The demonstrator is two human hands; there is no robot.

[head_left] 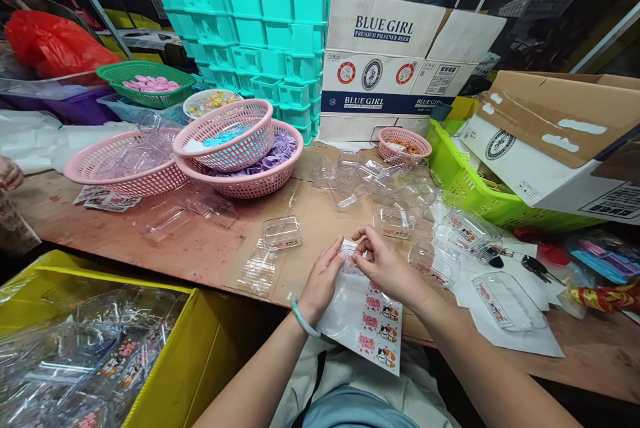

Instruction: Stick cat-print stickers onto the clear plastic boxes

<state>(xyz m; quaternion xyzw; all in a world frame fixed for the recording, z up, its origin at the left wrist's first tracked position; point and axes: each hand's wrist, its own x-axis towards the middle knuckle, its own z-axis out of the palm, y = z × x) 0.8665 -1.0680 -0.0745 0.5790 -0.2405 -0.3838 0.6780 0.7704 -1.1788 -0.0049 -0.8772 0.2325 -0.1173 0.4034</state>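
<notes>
My left hand (325, 279), with a pale green bangle on its wrist, holds the upper left edge of a white sticker sheet (350, 321). Rows of cartoon cats and pink lettering run down the sheet's right side. At its top, my right hand (383, 261) bends its fingers together over the printed area; what lies between the fingertips is hidden. The sheet overhangs the table edge above my lap. Left of my hands, a clear plastic case (283, 233) with a sticker lies on cardboard. Another stickered case (394, 222) lies just beyond my right hand.
Pink baskets (240, 185) of small coloured pieces stand at back left. Loose clear cases (347, 185) spread ahead; more fill a yellow bin (200, 341) at lower left. A green crate (455, 165) and cartons border the right. Another person's hand (9, 175) shows at far left.
</notes>
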